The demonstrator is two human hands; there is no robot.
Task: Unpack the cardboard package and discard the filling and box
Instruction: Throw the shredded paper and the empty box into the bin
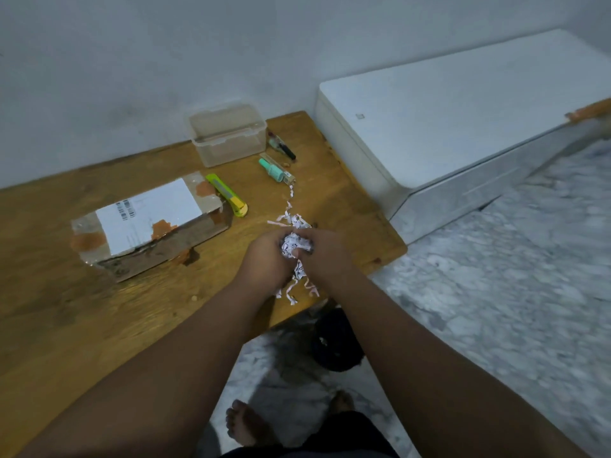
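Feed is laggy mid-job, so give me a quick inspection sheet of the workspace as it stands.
Surface: wooden table, stray paper strips near its right edge.
Job's things: cardboard box lies flaps down, label up; shredded paper filling bunched between both hands.
Clutter: utility knife beside the box; clear plastic container; green tube and pens near it.
Hands: left hand and right hand closed on the filling.
Cables: nothing seen.
Surroundings: white cabinet at right; dark bin on the floor below the table edge.
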